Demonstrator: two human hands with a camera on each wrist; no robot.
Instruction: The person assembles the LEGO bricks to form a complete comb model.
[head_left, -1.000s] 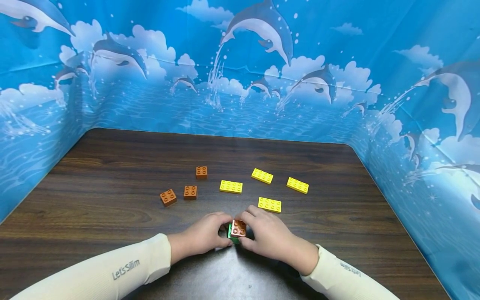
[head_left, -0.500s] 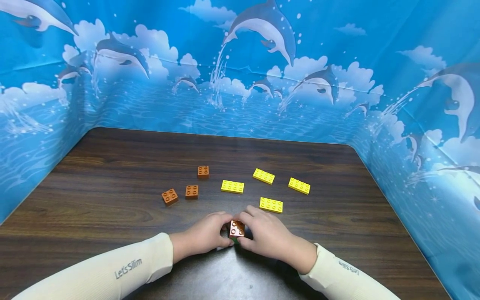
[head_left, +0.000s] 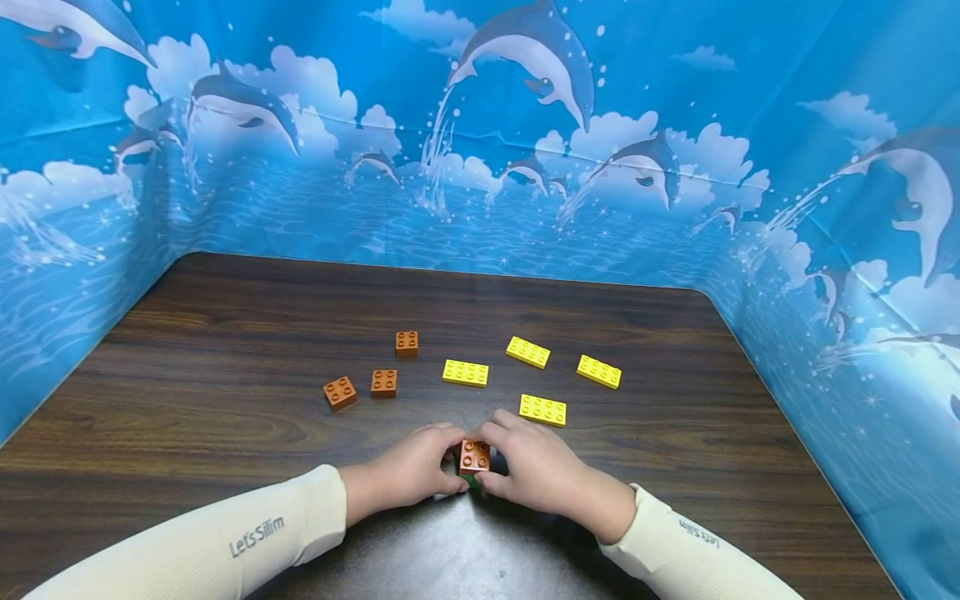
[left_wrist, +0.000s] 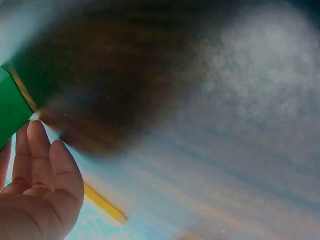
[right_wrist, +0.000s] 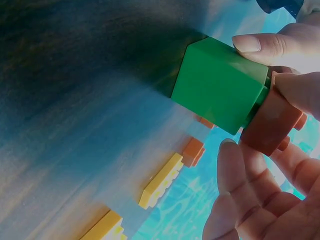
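- Brown brick (head_left: 475,456) between the two hands, near the front of the dark wooden table (head_left: 240,367): small, square-topped and glossy, with four round studs facing up in the head view and plain, smooth sides in the right wrist view.
- It sits atop a green block (right_wrist: 222,85), a taller, chunky piece with broad flat faces of solid, even green; in the right wrist view a strip of green stud shows in the narrow gap between the two pieces, so their faces do not meet along that side.
- Right hand (head_left: 536,462): thumb and fingers pinch the brown brick from opposite sides, a close grip.
- Left hand (head_left: 416,468): curved about the green block, with the thumb against one face and fingertips by its lower edge, holding it.
- Only a thin bit of green shows below the brown brick in the head view, and the left wrist view cuts the block off at its edge.
- Beyond the left hand lie three loose brown bricks (head_left: 384,383), four-studded and apart from one another.
- Beyond the right hand, four flat yellow bricks (head_left: 543,410) lie studs up, each with two rows of four.
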